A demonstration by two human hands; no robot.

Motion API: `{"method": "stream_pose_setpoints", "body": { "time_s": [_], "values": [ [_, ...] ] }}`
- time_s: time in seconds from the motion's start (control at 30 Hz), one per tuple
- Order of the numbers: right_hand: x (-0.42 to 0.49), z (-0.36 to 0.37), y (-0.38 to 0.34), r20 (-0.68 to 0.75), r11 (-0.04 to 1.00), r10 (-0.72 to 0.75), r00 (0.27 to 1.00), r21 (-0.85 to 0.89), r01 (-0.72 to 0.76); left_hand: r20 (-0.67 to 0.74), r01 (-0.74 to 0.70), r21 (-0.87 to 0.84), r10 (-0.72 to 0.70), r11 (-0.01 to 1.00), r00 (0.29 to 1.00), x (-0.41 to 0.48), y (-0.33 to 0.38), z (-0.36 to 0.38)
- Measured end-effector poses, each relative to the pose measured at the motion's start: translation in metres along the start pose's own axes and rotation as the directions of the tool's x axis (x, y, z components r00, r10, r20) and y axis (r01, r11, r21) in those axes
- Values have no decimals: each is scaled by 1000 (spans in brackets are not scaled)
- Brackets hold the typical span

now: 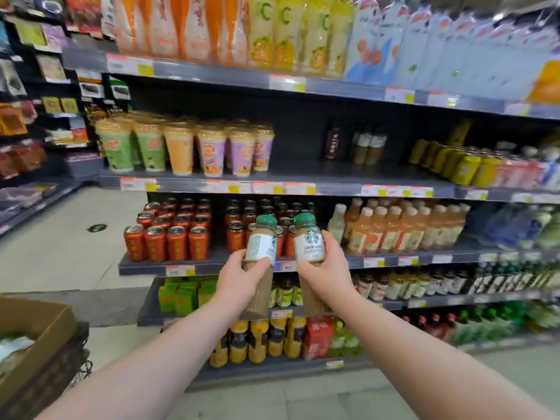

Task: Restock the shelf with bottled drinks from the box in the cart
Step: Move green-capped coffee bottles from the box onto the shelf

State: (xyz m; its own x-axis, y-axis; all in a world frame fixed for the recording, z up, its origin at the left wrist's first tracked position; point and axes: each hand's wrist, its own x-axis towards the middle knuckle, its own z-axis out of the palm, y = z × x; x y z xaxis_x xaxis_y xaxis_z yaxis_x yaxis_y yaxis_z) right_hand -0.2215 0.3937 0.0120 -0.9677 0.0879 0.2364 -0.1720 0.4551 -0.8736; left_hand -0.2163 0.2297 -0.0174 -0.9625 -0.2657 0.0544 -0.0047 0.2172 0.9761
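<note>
I hold two green-capped coffee latte bottles out in front of the drinks shelving. My left hand (239, 275) grips the left bottle (261, 244) round its lower half, label turned sideways. My right hand (325, 269) grips the right bottle (309, 241), its logo facing me. Both bottles are upright, tilted slightly, in front of the can shelf. The second shelf (318, 174) has a wide dark gap with a Costa bottle (332, 144) and two similar coffee bottles (368, 147) far back. The cardboard box (39, 338) sits in the cart at bottom left.
Cup drinks (181, 148) stand left of the gap, yellow cans (454, 163) to its right. Red cans (169, 234) and orange tea bottles (403, 227) fill the shelf below. The cart's dark basket (60, 377) is at my left; open aisle floor (60, 253) lies beyond.
</note>
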Motion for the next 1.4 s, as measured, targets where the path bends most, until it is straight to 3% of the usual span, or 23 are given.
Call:
{"method": "stream_pose_setpoints", "body": {
  "time_s": [0.37,0.73,1.1,1.4],
  "values": [
    [25,-128,52,-233,994,96,968,-32,-106,293,-109,-43,117,993,949,23,50,155],
    [149,-215,94,-421,984,100,902,-94,-153,464,-149,-139,197,979,864,124,102,301],
    [256,-235,118,-488,980,104,867,-96,-172,527,-115,-230,223,966,820,217,125,368],
    [346,-247,129,-443,990,72,893,-77,-118,427,-95,-290,217,952,878,277,136,384]
  ]
}}
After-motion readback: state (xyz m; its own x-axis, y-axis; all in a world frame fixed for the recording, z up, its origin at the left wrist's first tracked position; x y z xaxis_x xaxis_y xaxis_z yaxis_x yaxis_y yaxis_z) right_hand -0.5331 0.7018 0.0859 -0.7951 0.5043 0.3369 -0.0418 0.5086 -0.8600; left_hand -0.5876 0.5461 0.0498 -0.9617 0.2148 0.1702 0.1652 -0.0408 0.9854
